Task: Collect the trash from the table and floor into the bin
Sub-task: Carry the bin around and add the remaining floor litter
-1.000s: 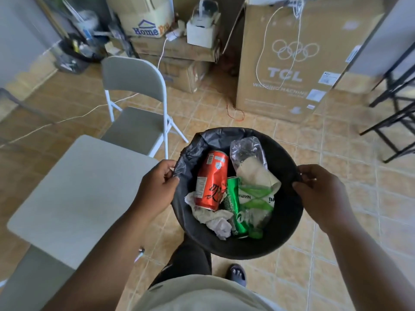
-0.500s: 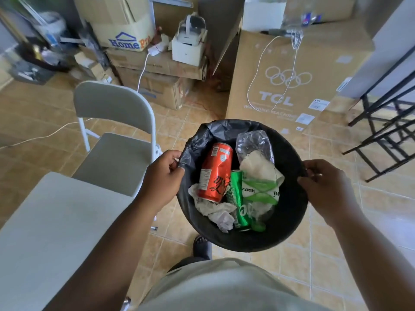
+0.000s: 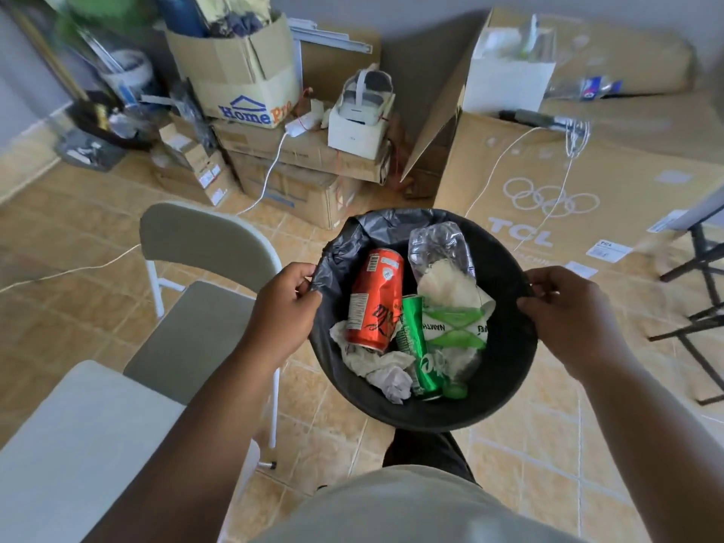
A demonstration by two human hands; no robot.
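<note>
I hold a round black bin (image 3: pixel 505 370) lined with a black bag in front of my body, above the tiled floor. My left hand (image 3: pixel 284 307) grips its left rim and the bag's edge. My right hand (image 3: pixel 564 311) grips the right rim. Inside lie a red can (image 3: pixel 376 299), a green can (image 3: pixel 421 346), a crushed clear plastic bottle (image 3: pixel 438 244), a white-and-green wrapper (image 3: pixel 454 319) and crumpled white tissue (image 3: pixel 388 374).
A white table (image 3: pixel 78 444) is at lower left, with a grey folding chair (image 3: pixel 200 307) behind it. Stacked cardboard boxes (image 3: pixel 250 92) and a large TCL box (image 3: pixel 556 197) line the back. A black metal frame (image 3: pixel 701 299) stands at right. White cables cross the floor.
The view has tilted up and shifted, so the chair and boxes sit lower and nearer. The bin stays held in both hands, its contents unmoved.
</note>
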